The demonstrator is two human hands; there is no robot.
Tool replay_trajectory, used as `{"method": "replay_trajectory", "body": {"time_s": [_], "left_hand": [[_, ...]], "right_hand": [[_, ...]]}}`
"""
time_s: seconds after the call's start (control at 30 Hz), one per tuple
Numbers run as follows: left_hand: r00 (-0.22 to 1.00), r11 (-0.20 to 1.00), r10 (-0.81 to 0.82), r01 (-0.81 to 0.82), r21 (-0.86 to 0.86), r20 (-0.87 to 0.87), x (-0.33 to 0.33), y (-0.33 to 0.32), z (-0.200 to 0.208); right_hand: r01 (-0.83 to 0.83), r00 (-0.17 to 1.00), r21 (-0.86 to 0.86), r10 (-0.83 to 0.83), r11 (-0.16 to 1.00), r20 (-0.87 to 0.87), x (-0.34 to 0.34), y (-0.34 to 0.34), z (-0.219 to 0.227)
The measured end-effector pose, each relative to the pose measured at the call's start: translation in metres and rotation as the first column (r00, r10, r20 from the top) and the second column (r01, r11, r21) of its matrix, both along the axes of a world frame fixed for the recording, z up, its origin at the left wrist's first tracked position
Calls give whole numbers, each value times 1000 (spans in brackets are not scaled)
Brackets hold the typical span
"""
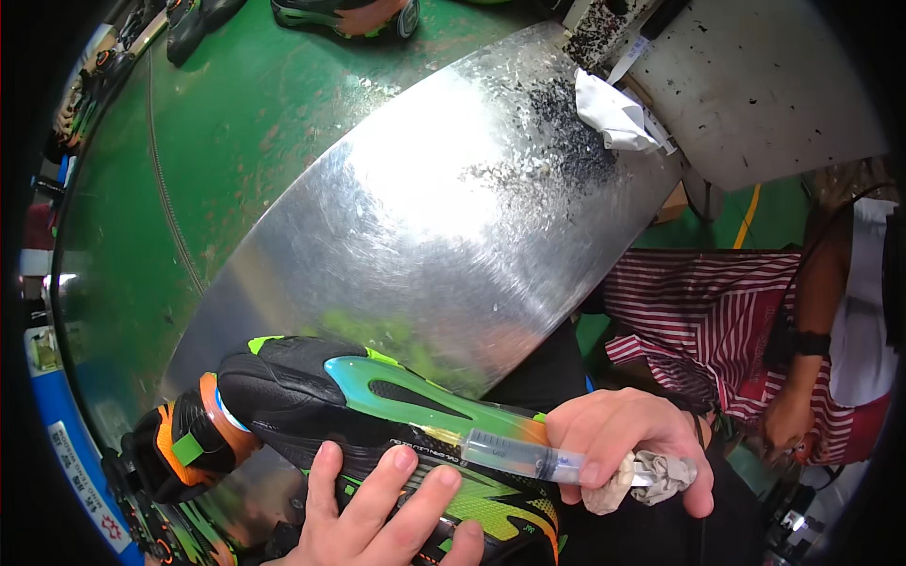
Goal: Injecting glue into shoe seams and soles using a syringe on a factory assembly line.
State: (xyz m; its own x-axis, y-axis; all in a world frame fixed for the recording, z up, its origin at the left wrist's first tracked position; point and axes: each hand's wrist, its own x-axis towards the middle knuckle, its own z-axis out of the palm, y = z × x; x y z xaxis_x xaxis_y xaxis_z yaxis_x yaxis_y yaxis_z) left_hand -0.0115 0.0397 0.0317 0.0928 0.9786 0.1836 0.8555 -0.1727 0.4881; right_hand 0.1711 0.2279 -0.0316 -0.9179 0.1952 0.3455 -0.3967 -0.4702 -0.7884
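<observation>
A black sports shoe (pixel 283 396) with a blue-green-orange sole edge and green patterned parts lies on its side across the front of the metal worktop. My left hand (pixel 382 519) rests over its near side, fingers spread and pressed on it; the thumb cannot be made out. Between the fingers of my right hand (pixel 618 434) is a clear plastic syringe (pixel 505 455), nozzle end pointing left beside the sole edge. Whether the nozzle touches the shoe I cannot tell. A crumpled wad of tissue (pixel 651 476) is also tucked in my right hand.
The shiny metal worktop (pixel 311 274) has dark scraps at its far right. White paper (pixel 613 111), another syringe (pixel 661 134) and a knife (pixel 642 42) lie there. Further shoes (pixel 354 17) stand on the green surface (pixel 255 104). A co-worker's hand (pixel 788 420) is at right.
</observation>
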Motion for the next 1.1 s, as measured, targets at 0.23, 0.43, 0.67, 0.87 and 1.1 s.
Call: {"method": "replay_trajectory", "body": {"time_s": [0.23, 0.43, 0.67, 0.87, 1.1], "left_hand": [[1000, 1000, 12, -12, 5, -2, 1, 0, 0], [998, 999, -27, 25, -29, -60, 0, -7, -4], [999, 999, 46, -47, 15, 24, 1, -3, -3], [999, 999, 37, -36, -32, 26, 0, -4, 0], [999, 999, 38, -38, -10, 7, -1, -2, 1]], "right_hand": [[10, 999, -26, -9, 1000, 39, -5, -2, 3], [1, 999, 45, -3, 999, 41, -16, 0, 10], [0, 999, 119, -5, 993, 39, -26, -3, 14], [-17, 999, 208, 6, 978, 50, -32, 2, 13], [28, 997, 168, -38, 985, 60, -30, -1, 19]]}}
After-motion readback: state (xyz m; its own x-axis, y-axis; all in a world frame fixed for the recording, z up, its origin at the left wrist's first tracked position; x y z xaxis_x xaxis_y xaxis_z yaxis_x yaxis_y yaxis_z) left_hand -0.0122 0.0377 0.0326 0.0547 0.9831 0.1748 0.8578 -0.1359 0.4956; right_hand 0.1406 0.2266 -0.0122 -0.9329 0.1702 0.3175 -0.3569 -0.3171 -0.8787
